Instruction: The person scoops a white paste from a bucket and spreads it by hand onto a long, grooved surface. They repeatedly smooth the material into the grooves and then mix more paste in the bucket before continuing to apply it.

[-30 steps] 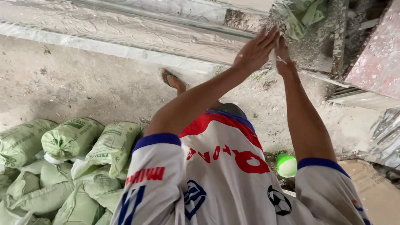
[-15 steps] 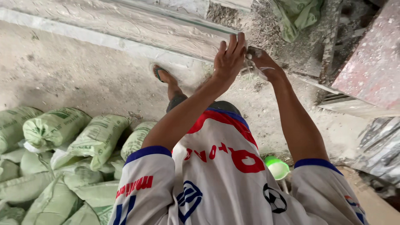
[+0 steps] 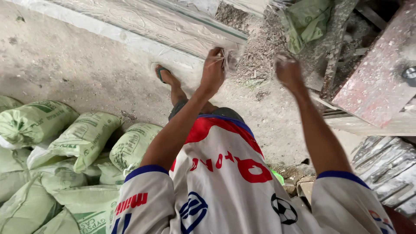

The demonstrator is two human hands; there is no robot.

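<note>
Here, in the head view, both arms stretch forward over a dusty concrete floor [image 3: 65, 65]. The left hand [image 3: 213, 69] is curled narrow, fingers pinched on a wisp of pale plastic strands [image 3: 232, 56] at about twelve o'clock. The right hand [image 3: 289, 73], at one o'clock and apart from the left, is balled into a fist; whether it grips the strands cannot be told. Just beyond the hands lies a heap of rubble [image 3: 255, 52]. A sandalled foot [image 3: 167, 78] sits at eleven o'clock. Green sacks [image 3: 82, 138] are stacked at eight o'clock. A reddish board [image 3: 377, 73] lies at two o'clock.
</note>
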